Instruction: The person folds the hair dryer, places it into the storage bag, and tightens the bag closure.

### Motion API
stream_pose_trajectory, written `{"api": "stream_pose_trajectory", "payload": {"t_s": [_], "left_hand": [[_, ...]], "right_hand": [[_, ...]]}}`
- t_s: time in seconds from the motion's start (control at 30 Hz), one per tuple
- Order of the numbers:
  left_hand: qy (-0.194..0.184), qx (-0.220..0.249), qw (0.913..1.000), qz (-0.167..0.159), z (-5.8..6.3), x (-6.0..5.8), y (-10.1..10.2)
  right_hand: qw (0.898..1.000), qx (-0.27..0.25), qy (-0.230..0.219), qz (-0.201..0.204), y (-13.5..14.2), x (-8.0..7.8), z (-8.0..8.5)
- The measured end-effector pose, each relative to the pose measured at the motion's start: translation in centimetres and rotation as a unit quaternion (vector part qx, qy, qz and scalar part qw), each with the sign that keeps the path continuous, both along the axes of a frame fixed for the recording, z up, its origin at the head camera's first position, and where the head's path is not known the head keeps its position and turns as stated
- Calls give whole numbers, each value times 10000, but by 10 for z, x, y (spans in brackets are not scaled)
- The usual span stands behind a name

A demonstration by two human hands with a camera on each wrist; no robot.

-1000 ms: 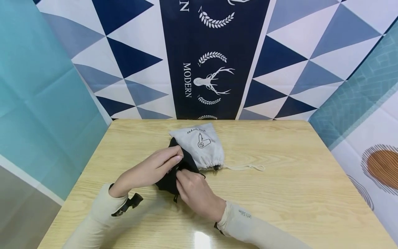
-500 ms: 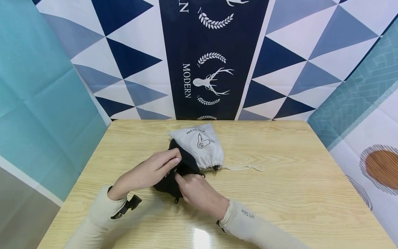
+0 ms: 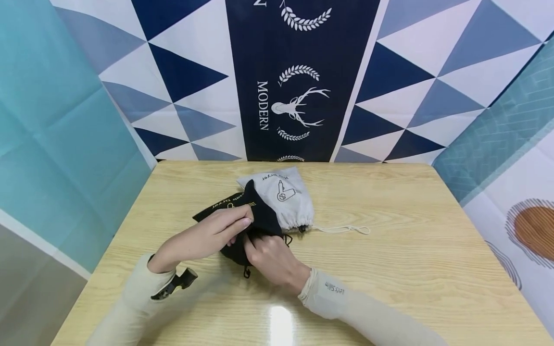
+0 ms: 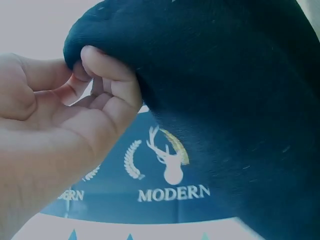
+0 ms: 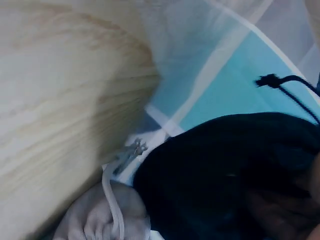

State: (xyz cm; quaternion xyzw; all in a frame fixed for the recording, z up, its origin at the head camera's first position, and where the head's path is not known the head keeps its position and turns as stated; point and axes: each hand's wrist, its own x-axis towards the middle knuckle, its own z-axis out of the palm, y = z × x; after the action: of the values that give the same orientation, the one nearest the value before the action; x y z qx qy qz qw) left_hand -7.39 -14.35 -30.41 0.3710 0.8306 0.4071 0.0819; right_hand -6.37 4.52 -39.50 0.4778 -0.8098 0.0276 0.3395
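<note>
A black drawstring bag [image 3: 265, 214] with gold "Hair Dryer" lettering stands lifted between both hands, its mouth spread toward me. My left hand [image 3: 209, 234] pinches its upper edge between thumb and fingers; the left wrist view shows the fingertips [image 4: 107, 65] folding the black cloth. At the mouth's lower right, my right hand [image 3: 274, 259] grips the rim, fingertips hidden in the dark opening. Behind the black bag lies a grey drawstring bag [image 3: 287, 199] printed with a hair dryer, partly covered by it.
The grey bag's white cord [image 3: 342, 229] trails right across the wooden table [image 3: 389, 250]. Black cord ends [image 3: 246, 273] hang from the black bag. A patterned cloth backdrop [image 3: 298, 72] rises behind the table's far edge.
The black bag's body has shifted up and left, bringing its gold print into sight behind the left hand. Both hands keep nearly the same places at the mouth.
</note>
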Motion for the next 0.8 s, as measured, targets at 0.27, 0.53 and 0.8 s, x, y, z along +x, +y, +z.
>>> {"api": "stream_pose_trajectory", "payload": {"t_s": [0.27,0.53,0.8], "left_hand": [[-474,293,9983,157,-8,-10,-12],[-526,352,9978,217,-11,-10,-16],[-601,272,9975,266,-14,-4,-19]], "right_hand": [[9878,366,-1507,-163,5,-2,5],[9744,83,-2245,20,33,8,21],[9514,-1457,-2632,-665,65,-4,20]]}}
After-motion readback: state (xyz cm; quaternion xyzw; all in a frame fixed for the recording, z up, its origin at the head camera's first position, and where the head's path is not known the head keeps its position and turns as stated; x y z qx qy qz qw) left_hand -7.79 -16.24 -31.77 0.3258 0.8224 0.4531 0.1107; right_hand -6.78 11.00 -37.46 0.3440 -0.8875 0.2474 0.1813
